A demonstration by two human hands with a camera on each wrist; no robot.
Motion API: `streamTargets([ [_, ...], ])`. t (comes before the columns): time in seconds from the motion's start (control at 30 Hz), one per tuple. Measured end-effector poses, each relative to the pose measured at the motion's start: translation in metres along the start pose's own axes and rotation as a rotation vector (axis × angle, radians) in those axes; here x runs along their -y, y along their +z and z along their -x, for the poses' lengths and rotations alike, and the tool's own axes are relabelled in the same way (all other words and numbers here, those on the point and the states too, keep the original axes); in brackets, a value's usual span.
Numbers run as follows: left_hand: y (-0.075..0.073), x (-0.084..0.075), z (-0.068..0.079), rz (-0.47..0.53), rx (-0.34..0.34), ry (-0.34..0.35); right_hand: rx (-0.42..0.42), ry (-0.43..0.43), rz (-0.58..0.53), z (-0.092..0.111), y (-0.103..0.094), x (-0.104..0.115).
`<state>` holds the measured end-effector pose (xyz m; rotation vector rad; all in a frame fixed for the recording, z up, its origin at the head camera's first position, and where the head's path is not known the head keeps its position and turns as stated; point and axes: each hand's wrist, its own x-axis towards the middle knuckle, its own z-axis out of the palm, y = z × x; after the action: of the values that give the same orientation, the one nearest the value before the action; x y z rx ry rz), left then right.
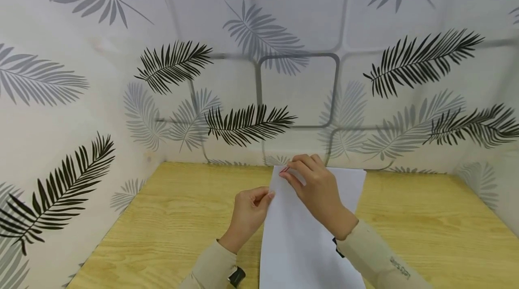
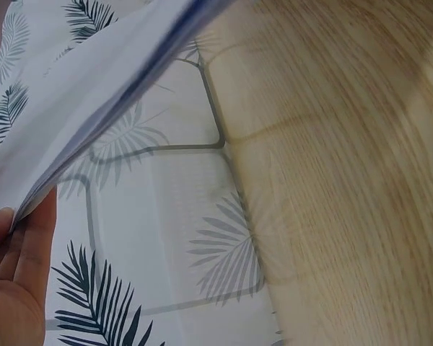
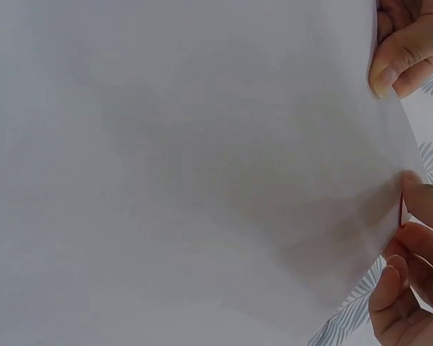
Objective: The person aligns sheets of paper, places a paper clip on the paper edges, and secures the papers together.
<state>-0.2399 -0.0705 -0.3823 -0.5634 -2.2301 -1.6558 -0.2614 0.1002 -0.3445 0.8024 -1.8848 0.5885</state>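
Note:
White paper sheets (image 1: 308, 248) lie lengthwise before me, with several layers showing along the lifted edge (image 2: 94, 119) in the left wrist view. My left hand (image 1: 248, 214) pinches their left edge between thumb and fingers. Near the upper left corner, my right hand (image 1: 318, 190) holds a small red paper clip (image 1: 284, 170) between thumb and fingertips. In the right wrist view the clip (image 3: 401, 209) appears as a thin red line against the paper's edge. How far it sits over the sheets cannot be told.
The wood-grain table (image 1: 182, 217) extends to both sides of the paper. Behind it rises a pale backdrop (image 1: 300, 91) with a leaf pattern, meeting the table's far edge close to the top of the sheets. Dark bands (image 1: 237, 276) sit at the sleeve cuffs.

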Motion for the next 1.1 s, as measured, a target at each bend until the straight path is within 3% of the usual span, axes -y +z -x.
streamTargets([
  [0.2, 0.002, 0.012, -0.001, 0.015, -0.018, 0.036, -0.011, -0.028, 0.015, 0.001, -0.001, 0.0],
  [0.53, 0.002, 0.012, -0.001, 0.0, -0.009, 0.022, -0.01, -0.031, 0.013, 0.001, -0.003, 0.0],
  [0.83, 0.001, -0.019, 0.003, -0.03, -0.017, 0.04, -0.04, -0.029, 0.041, 0.004, -0.003, 0.002],
  [1.1, 0.006, 0.01, 0.0, 0.014, -0.009, 0.02, -0.014, 0.006, 0.026, 0.005, -0.007, -0.001],
])
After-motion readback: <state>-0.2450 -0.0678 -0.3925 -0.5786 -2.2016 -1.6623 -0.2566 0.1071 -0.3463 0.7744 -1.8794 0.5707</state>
